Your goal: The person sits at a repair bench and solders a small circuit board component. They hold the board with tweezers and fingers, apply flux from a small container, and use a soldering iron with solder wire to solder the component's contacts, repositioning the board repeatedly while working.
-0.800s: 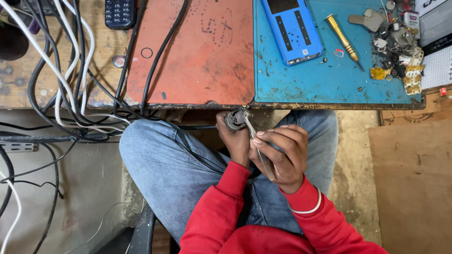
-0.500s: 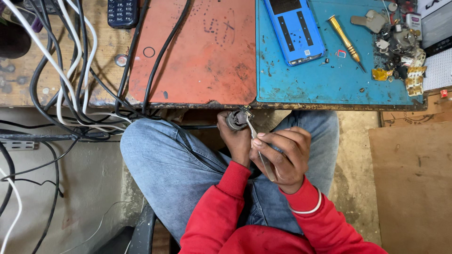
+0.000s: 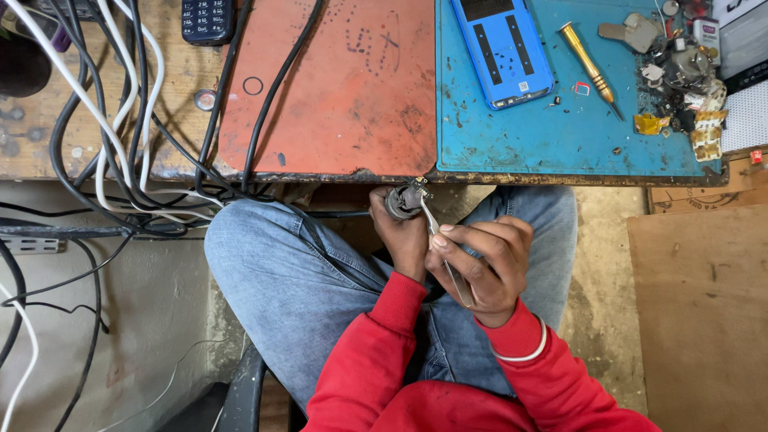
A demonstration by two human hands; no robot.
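holding steady: hands unmoved, tweezers still on small part.

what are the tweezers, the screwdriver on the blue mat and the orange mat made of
Tweezers in the right hand: bare metal, judging by the thin silvery shine.
Screwdriver: metal handle with a brass-gold sheen and a darker steel-looking tip.
Orange mat: probably rubber or silicone, matte, scuffed and stained.
Blue mat: looks the same, with worn patches.
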